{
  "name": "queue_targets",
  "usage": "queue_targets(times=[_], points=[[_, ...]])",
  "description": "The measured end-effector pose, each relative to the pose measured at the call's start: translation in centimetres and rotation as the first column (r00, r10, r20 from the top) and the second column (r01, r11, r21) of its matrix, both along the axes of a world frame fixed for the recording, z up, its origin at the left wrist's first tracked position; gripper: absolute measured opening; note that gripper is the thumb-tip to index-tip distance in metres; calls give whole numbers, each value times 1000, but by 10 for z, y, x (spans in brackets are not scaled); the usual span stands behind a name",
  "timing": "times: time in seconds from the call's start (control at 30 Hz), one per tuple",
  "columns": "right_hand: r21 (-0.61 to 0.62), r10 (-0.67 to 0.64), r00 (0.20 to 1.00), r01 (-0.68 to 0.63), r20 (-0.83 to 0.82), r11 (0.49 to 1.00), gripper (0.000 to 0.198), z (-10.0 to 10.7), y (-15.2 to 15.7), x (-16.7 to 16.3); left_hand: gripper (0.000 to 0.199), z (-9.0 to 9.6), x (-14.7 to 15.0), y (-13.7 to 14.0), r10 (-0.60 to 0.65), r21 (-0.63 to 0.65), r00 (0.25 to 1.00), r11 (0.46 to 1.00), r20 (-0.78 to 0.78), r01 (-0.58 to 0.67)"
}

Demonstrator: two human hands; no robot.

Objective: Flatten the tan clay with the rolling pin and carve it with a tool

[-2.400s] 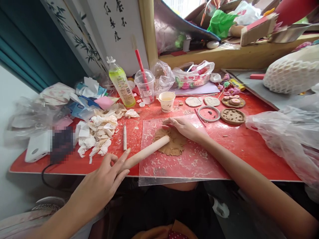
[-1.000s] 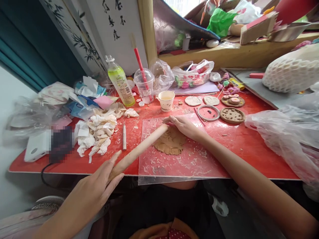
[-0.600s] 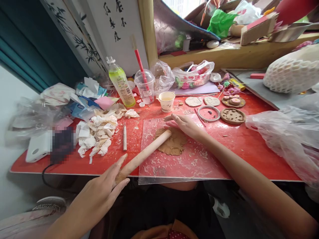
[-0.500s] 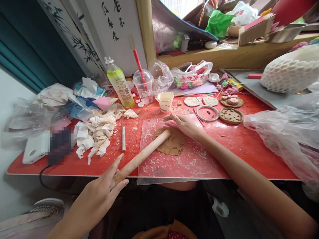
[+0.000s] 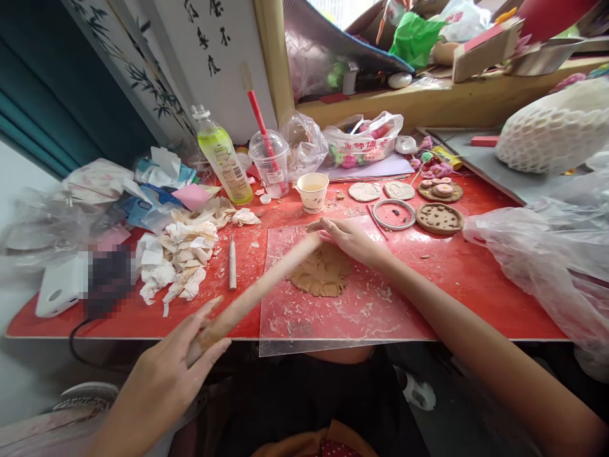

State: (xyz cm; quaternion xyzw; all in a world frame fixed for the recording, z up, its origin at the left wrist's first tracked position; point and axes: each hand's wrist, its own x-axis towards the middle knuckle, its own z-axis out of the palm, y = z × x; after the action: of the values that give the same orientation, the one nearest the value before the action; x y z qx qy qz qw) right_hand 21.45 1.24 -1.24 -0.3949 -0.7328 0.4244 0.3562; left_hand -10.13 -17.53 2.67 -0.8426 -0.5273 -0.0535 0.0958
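Note:
A wooden rolling pin [image 5: 259, 291] slants across the view, a little blurred, its near end under the palm of my left hand [image 5: 166, 365], between thumb and fingers. My right hand [image 5: 349, 240] is stretched out flat at the pin's far end, fingers pointing left; whether its palm presses on the tip is hard to see. A flattened slab of brown clay [image 5: 326, 273] with round marks in it lies under and beside the pin's far part. Beneath the clay is a clear plastic sheet [image 5: 304, 324] speckled with clay crumbs.
Left of the sheet lie a slim tool [image 5: 232, 263] and crumpled tissues [image 5: 183, 254]. Behind stand a paper cup [image 5: 313, 193], a plastic cup [image 5: 271, 168] and a bottle [image 5: 223, 158]. Clay discs [image 5: 440, 219] and a ring [image 5: 394, 214] lie at back right, near plastic bags [image 5: 523, 247].
My left hand and the rolling pin's near end have shifted left and toward me. More of the clay shows beside the pin. My right hand has stayed nearly in place.

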Motion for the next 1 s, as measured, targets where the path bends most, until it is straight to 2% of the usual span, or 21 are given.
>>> queue_targets(times=[0.07,0.17,0.23,0.33,0.4,0.47,0.53,0.6,0.67,0.73,0.8,0.87,0.93,1.0], points=[[-4,-1,1000,1,-14,1000,49,0,0,0,37,8,-6,-2,86,87,994,992,61,-92],[32,-46,999,46,-16,998,48,3,1,1,43,16,-14,-1,209,135,971,965,118,-224],[45,-20,999,22,-49,999,44,5,0,0,39,17,-16,3,166,108,983,979,82,-174],[-35,139,973,-148,-186,988,52,10,-7,-4,35,16,-5,11,71,53,997,996,18,-72],[-91,242,926,-278,-290,956,62,13,-15,-8,33,16,14,21,55,47,996,997,68,-58],[-83,267,896,-314,-354,946,59,18,-23,-12,44,18,39,38,20,28,981,999,193,-26],[-26,183,911,-207,-369,978,51,29,-27,-12,40,21,64,61,4,-71,957,997,290,18],[65,3,932,22,-362,998,47,46,-26,-9,45,25,86,92,-30,-177,920,978,391,107],[158,-170,915,241,-366,957,46,68,-19,-4,48,26,101,125,-88,-205,847,952,524,226],[223,-266,888,365,-375,904,47,87,-9,0,40,24,111,155,-108,-107,747,966,656,234],[244,-282,874,395,-395,885,44,99,0,-1,32,16,115,177,-117,30,660,989,743,141],[226,-226,867,353,-445,908,37,103,6,-8,28,3,114,190,-126,112,632,992,765,61],[201,-114,844,253,-524,946,30,102,10,-17,26,-10,110,195,-152,160,675,986,722,51],[188,-14,811,153,-585,970,28,106,11,-27,26,-21,106,195,-191,222,762,973,619,63]])
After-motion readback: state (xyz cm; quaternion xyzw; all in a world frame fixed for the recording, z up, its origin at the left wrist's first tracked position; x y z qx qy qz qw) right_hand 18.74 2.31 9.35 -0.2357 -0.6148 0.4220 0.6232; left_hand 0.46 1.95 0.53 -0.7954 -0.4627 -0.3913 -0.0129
